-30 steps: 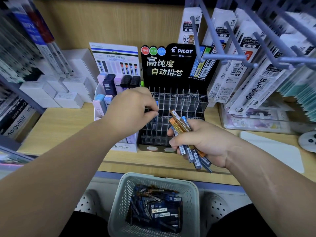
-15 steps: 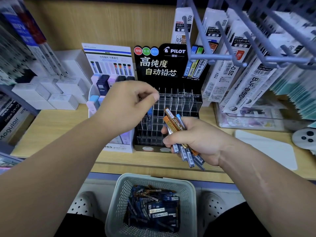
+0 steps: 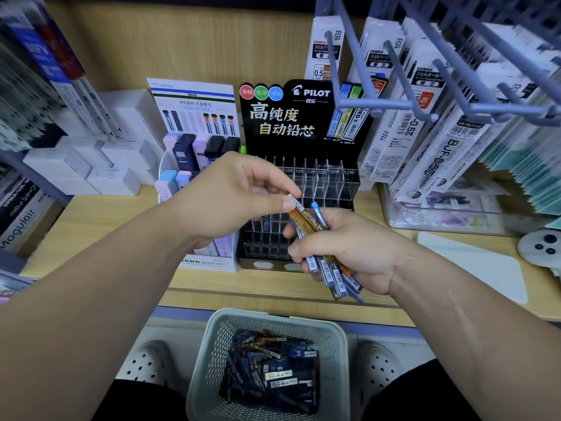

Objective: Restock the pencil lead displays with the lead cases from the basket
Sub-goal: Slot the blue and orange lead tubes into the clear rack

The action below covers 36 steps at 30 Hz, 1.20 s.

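Observation:
A black Pilot lead display (image 3: pixel 321 189) with clear acrylic slots stands on the wooden shelf. In front of it my right hand (image 3: pixel 349 247) grips a bundle of several blue and orange lead cases (image 3: pixel 334 278). My left hand (image 3: pixel 239 196) pinches the top end of an orange lead case (image 3: pixel 306 220) that sticks up from that bundle. Below the shelf edge, a pale green basket (image 3: pixel 209 360) holds several more lead cases (image 3: pixel 273 369).
A white Tombow Mono display (image 3: pixel 194 141) stands left of the Pilot display, white boxes (image 3: pixel 91 168) further left. Blue metal hooks (image 3: pixel 394 95) with hanging refill packs jut out at the upper right. A clear tray (image 3: pixel 440 211) and a white card (image 3: pixel 473 262) lie on the right.
My left hand came away from the display slots, moved right and down, and now pinches an orange case in the bundle. My right hand stayed roughly in place.

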Available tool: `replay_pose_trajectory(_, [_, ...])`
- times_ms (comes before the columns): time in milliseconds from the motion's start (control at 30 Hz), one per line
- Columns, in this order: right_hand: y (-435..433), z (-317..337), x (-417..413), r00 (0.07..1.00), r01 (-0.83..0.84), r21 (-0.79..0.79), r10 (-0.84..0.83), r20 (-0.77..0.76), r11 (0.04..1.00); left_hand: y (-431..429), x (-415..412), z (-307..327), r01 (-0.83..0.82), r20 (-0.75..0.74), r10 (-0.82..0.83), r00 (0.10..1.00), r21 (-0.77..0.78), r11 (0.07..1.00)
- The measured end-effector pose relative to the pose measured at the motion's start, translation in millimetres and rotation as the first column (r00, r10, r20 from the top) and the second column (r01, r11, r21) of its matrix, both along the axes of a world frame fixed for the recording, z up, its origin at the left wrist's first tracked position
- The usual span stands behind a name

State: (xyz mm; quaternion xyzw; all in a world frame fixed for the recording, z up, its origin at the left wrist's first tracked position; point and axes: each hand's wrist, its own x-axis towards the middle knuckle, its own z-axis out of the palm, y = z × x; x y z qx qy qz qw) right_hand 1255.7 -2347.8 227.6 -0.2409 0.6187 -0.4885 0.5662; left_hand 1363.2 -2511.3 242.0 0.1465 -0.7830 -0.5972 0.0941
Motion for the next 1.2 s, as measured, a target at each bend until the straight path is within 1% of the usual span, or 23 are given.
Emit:
replay_pose_trajectory(67, [0,0,-1,1.000,0.011,-0.001,-0.011,0.013,1.000,-2,1,3,-0.022,-0.008,0.022,1.000,0.017,1.000])
replay_pose_trajectory(233, [0,-3,-3,0.999,0.038,0.005,-0.038,0.012,0.999,-17,5,7,-0.171,-0.079,0.170,0.982,-0.007,0.985])
replay_pose_trajectory(367, [-2,-4,-5,0.985,0.158,-0.011,-0.157,0.064,0.987,-20,7,3,-0.210,-0.047,0.210,0.977,-0.010,0.978])
replay_pose_trajectory(433, [-4,-5,-6,0.971,0.227,-0.035,-0.224,0.078,0.973,-18,8,0,-0.169,-0.011,0.169,0.986,-0.014,0.986])
replay_pose_trajectory(533, [-5,-6,-5,0.952,0.296,-0.071,-0.288,0.104,0.953,-15,10,-1,-0.038,0.061,0.038,0.997,-0.013,0.999])
replay_pose_trajectory(667, [-7,-6,-3,0.932,0.349,-0.081,-0.337,0.137,0.934,-9,11,-1,0.130,0.164,-0.114,0.980,-0.090,0.987])
replay_pose_trajectory(733, [-8,-6,-1,0.923,0.369,-0.088,-0.354,0.153,0.925,-3,10,-3,0.201,0.205,-0.177,0.963,-0.102,0.974])
replay_pose_trajectory(833, [-8,-6,-1,0.905,0.408,-0.091,-0.389,0.172,0.909,3,8,-9,0.218,0.235,-0.195,0.952,-0.072,0.973])
replay_pose_trajectory(967, [-8,-7,-1,0.900,0.421,-0.096,-0.402,0.168,0.902,5,5,-11,0.172,0.183,-0.162,0.970,-0.043,0.984])
replay_pose_trajectory(1067, [-9,-6,1,0.915,0.395,-0.129,-0.377,0.142,0.910,6,3,-12,0.077,0.095,-0.075,0.993,-0.016,0.997])
replay_pose_trajectory(1200, [-10,-4,3,0.925,0.372,-0.162,-0.350,0.150,0.914,4,0,-13,-0.076,-0.036,0.081,0.996,0.121,0.990])
